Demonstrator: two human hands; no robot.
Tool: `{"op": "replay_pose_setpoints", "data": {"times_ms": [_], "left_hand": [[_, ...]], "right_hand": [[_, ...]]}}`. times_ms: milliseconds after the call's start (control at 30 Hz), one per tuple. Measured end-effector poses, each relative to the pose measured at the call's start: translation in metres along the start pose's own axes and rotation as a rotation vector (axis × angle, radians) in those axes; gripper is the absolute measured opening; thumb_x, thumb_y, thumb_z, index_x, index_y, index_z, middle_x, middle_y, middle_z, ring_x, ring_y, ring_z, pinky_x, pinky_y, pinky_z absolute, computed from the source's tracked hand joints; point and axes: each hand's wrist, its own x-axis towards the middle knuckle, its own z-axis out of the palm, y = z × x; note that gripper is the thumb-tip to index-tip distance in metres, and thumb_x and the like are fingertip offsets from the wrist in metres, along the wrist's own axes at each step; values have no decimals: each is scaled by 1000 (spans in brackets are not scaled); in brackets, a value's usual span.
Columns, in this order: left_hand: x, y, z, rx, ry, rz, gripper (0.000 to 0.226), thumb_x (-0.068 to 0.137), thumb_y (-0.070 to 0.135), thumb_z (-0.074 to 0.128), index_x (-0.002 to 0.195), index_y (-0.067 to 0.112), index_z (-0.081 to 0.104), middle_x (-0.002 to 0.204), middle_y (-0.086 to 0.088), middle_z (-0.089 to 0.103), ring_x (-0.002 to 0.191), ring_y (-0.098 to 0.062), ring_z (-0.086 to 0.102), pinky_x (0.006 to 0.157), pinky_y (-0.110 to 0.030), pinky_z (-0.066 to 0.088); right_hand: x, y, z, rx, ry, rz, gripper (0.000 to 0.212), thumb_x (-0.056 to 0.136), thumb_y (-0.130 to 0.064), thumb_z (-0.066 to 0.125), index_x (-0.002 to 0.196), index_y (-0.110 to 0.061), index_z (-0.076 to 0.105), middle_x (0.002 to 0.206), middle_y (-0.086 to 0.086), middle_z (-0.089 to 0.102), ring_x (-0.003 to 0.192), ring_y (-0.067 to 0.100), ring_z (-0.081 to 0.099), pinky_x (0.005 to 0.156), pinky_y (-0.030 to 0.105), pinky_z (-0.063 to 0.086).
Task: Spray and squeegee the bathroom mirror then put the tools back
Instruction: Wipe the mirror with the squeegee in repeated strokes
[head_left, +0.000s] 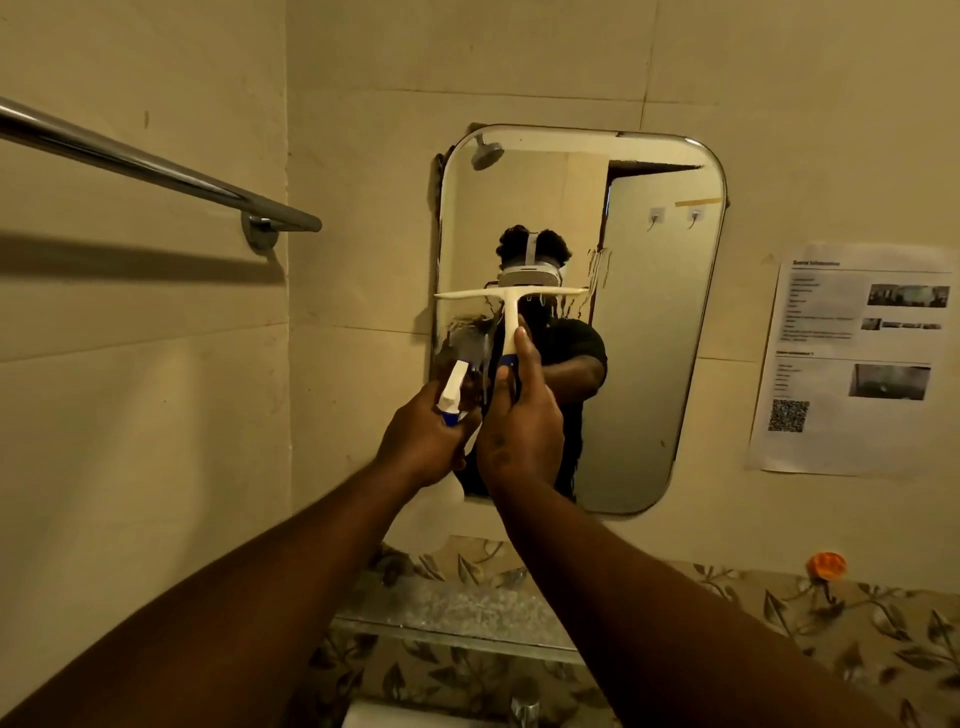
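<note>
A rounded rectangular mirror (649, 338) hangs on the tiled wall straight ahead. Wet streaks and droplets show on its left and middle. My right hand (519, 421) grips the handle of a white squeegee (511, 304). The squeegee's blade lies level, against or just in front of the glass, about halfway up the mirror. My left hand (423, 441) holds a white and blue spray bottle (453, 389), its nozzle aimed at the mirror's lower left. The two hands are close side by side. The bottle's body is hidden behind my left hand.
A chrome towel bar (156, 169) juts from the left wall at head height. A glass shelf (457, 608) sits below the mirror, with a tap (524, 709) beneath it. A printed sheet (852, 358) is taped to the wall at right. An orange object (826, 566) rests on the leaf-patterned tiles.
</note>
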Motion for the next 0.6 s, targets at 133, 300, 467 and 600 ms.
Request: {"op": "replay_pose_setpoints", "data": {"times_ms": [133,300,467,600], "left_hand": [[-14,-17,7,29,2,-53,54,91,35,70,140,26,50,116,2,67,90,-20,66,74,-36,60],[-32,-36,14,15,-36,-100,56,90,33,72,141,27,49,103,6,66,75,-19,71,72,-43,64],[-46,-52,19,13,-62,-120,48,91,29,72,134,24,53,96,2,66,70,-20,69,65,-38,62],[-56,-67,21,49,-73,-139,43,92,31,70,132,25,53,91,4,67,64,-20,70,58,-30,57]], "right_hand": [[-15,21,-2,7,3,9,51,104,-39,43,153,-48,30,134,1,58,102,5,51,83,28,49],[-34,45,0,-25,-22,1,49,105,-42,40,153,-50,29,140,-2,55,104,0,46,82,25,46],[-56,71,-2,-70,-54,22,48,105,-45,37,152,-52,28,142,-7,54,102,-3,44,72,19,40],[-74,89,-2,-115,-43,35,48,105,-42,39,151,-53,29,138,-7,57,90,-7,48,66,15,41]]}}
